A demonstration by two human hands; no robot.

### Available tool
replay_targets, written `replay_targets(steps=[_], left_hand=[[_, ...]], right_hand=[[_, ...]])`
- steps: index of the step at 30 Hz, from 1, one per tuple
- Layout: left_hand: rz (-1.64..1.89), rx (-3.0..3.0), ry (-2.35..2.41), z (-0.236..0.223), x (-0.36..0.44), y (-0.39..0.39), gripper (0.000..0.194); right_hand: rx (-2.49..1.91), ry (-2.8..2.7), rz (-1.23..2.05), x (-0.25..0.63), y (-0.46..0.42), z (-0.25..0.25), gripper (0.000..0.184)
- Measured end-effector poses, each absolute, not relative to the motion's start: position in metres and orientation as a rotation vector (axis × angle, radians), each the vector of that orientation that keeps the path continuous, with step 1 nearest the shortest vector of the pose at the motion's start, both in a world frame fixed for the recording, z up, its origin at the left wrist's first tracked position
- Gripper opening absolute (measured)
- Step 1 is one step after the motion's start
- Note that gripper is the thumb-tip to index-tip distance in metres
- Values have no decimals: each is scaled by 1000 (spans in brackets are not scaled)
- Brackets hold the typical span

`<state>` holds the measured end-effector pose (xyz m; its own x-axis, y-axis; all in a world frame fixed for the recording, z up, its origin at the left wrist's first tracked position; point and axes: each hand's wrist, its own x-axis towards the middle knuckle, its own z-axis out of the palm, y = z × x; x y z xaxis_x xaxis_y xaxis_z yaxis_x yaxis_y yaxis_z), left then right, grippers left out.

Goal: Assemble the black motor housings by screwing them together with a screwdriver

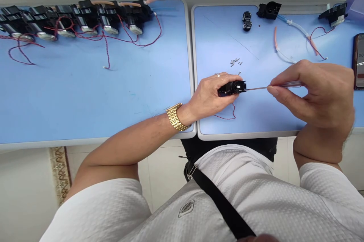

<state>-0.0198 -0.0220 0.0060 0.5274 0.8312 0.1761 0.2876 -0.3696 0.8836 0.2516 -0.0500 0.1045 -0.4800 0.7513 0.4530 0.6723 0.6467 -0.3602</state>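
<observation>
My left hand is closed around a small black motor part lying on the right blue table; a thin red wire trails from it. My right hand pinches a slim screwdriver whose metal tip reaches into the part's right end. A small cluster of tiny screws lies just beyond the part.
A row of several black motor units with red wires lines the far edge of the left table. Further off on the right table sit two round black caps, a black part with tubing, loose tubes and a phone.
</observation>
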Motion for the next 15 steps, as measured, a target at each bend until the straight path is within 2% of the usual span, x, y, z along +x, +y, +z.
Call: replay_targets(steps=[8,9,12,15], left_hand=[[779,1937,938,5,-20,-22,39],[787,1936,930,5,-20,-22,39],[787,1927,920,6,-20,-22,39],[767,1929,936,6,-20,-21,39]], right_hand=[[-1128,-2284,-68,253,-46,96,39],[-1110,-2286,-44,253,-45,96,35],[-1101,-2311,160,252,-46,101,5],[-1097,-2337,280,252,-48,106,15]])
